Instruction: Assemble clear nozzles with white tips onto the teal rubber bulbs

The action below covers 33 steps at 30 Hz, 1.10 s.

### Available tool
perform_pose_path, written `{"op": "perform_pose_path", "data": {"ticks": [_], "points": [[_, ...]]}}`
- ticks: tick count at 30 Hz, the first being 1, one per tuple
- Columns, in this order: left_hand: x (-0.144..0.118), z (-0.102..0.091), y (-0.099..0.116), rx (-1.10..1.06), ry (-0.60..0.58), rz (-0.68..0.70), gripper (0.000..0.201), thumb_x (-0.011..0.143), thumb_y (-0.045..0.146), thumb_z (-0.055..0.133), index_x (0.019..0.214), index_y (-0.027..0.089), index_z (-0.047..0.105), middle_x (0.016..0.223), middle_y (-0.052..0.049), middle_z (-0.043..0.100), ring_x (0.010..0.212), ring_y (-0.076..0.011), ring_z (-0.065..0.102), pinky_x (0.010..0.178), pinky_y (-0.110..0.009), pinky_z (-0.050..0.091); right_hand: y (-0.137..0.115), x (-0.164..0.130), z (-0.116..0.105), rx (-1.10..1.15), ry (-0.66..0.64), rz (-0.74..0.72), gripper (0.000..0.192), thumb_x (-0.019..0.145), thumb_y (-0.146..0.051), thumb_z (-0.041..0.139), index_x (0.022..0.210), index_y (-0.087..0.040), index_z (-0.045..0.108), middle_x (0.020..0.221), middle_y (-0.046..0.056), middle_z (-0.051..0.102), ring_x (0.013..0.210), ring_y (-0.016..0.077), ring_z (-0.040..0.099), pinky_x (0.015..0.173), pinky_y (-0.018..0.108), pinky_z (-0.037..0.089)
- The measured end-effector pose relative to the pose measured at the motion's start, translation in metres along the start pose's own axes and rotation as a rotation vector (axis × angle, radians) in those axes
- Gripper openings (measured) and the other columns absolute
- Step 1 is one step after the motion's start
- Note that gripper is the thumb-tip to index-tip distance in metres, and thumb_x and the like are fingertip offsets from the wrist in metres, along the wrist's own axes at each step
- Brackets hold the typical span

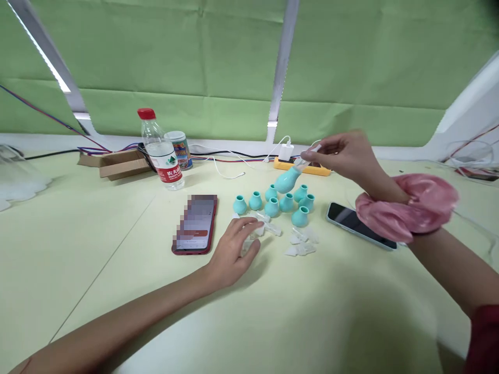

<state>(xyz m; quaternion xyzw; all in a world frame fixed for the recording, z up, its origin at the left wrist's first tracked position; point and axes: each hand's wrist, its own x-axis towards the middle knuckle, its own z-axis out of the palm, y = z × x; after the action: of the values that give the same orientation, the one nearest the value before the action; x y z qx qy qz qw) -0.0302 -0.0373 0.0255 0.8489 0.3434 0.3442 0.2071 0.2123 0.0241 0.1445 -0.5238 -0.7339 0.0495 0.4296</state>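
Right grip (338,152): nozzle (301,163) was pinched, bulb (287,180) suspended below.
Left grip (234,254): half-curled; hold could not be told.
Bulbs beneath (272,208): toppling was risked by a loosened pinch.

Teal bulbs (300,217): smooth and rubbery-looking, a soft sheen on their round sides
Clear pieces (273,228): see-through plastic here, glossy, catching the light
Scrunchie (413,202): pink cloth, oh, properly satiny, gathered into shining folds
Tabletop (117,291): pale and smooth, giving back a soft glow
Bottle (155,143): clear plastic, glossy, standing towards the tabletop's far edge
Box (127,165): plain brown cardboard, quite matt, by that same far edge
Green covering (175,52): looks papery, matt, creased across
Dark-screened phone (345,219): slick, glassy face, shiny
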Motion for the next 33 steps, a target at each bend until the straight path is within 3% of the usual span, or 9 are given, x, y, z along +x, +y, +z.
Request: {"op": "perform_pose_path", "data": {"ticks": [4,6,10,14,17,19,22,26,33], "points": [[-0.002,0.006,-0.006,0.445,-0.122,0.067,0.03,0.079,0.022,0.041,0.106,0.016,0.053,0.12,-0.013,0.042,0.11,-0.0325,0.034,0.086,-0.049,0.034,0.04,0.031,0.022,-0.392,-0.09,-0.038,0.026,0.07,-0.036,0.056,0.049,-0.021,0.055,0.051,0.004,0.057,0.05,0.0168,0.05,0.047,0.03,0.037],[-0.006,0.01,-0.008,0.561,-0.141,0.076,0.034,0.078,0.024,0.042,0.11,0.015,0.05,0.123,-0.015,0.039,0.113,-0.0351,0.032,0.089,-0.052,0.03,0.056,0.036,0.04,-0.429,-0.183,-0.012,0.029,0.071,-0.034,0.053,0.047,-0.018,0.056,0.049,0.004,0.057,0.047,0.0156,0.049,0.047,0.029,0.036],[-0.011,0.017,-0.012,0.617,-0.176,0.078,0.04,0.08,0.028,0.039,0.118,0.017,0.041,0.126,-0.014,0.038,0.115,-0.0347,0.032,0.091,-0.055,0.027,0.073,0.034,0.064,-0.455,-0.299,0.018,0.036,0.074,-0.034,0.047,0.046,-0.014,0.059,0.043,0.003,0.055,0.042,0.0124,0.048,0.047,0.026,0.035],[-0.013,0.019,-0.017,0.584,-0.211,0.119,0.04,0.081,0.022,0.037,0.12,0.014,0.038,0.125,-0.015,0.039,0.117,-0.0326,0.031,0.092,-0.051,0.031,0.066,0.028,0.057,-0.513,-0.19,0.04,0.039,0.074,-0.043,0.046,0.062,-0.011,0.066,0.053,0.007,0.06,0.051,0.0169,0.052,0.049,0.027,0.035],[-0.013,0.02,-0.022,0.543,-0.206,0.153,0.039,0.079,0.015,0.039,0.118,0.013,0.04,0.122,-0.014,0.043,0.118,-0.0318,0.03,0.091,-0.047,0.036,0.045,0.005,0.043,-0.494,0.045,-0.07,0.033,0.074,-0.041,0.049,0.075,-0.013,0.066,0.06,0.006,0.062,0.056,0.0162,0.054,0.054,0.027,0.038],[-0.013,0.022,-0.026,0.509,-0.185,0.181,0.036,0.079,0.011,0.039,0.115,0.013,0.042,0.117,-0.013,0.048,0.118,-0.0312,0.032,0.088,-0.046,0.04,0.027,-0.025,0.039,-0.407,0.084,-0.24,0.026,0.075,-0.035,0.05,0.073,-0.014,0.064,0.058,0.004,0.06,0.05,0.012,0.05,0.053,0.025,0.04],[-0.012,0.026,-0.03,0.437,-0.112,0.227,0.029,0.081,0.009,0.037,0.108,0.013,0.047,0.107,-0.01,0.057,0.114,-0.0276,0.039,0.087,-0.042,0.044,0.007,-0.085,0.049,-0.295,-0.051,-0.461,0.017,0.078,-0.027,0.05,0.08,-0.014,0.061,0.07,0.005,0.062,0.052,0.0102,0.051,0.051,0.023,0.043],[-0.01,0.029,-0.033,0.381,-0.027,0.273,0.025,0.082,0.008,0.037,0.101,0.013,0.051,0.1,-0.007,0.062,0.11,-0.0246,0.045,0.086,-0.039,0.046,0.006,-0.144,0.077,-0.358,-0.285,-0.594,0.02,0.078,-0.023,0.049,0.092,-0.012,0.058,0.095,0.013,0.059,0.09,0.0234,0.052,0.071,0.036,0.046],[-0.007,0.023,-0.032,0.342,0.105,0.135,0.023,0.08,0.012,0.045,0.101,0.018,0.052,0.095,-0.004,0.064,0.088,-0.022,0.05,0.069,-0.036,0.049,0.024,-0.149,0.089,-0.288,-0.343,-0.487,0.025,0.083,-0.014,0.038,0.103,-0.013,0.052,0.107,0.014,0.053,0.101,0.0223,0.045,0.083,0.041,0.043]]}}
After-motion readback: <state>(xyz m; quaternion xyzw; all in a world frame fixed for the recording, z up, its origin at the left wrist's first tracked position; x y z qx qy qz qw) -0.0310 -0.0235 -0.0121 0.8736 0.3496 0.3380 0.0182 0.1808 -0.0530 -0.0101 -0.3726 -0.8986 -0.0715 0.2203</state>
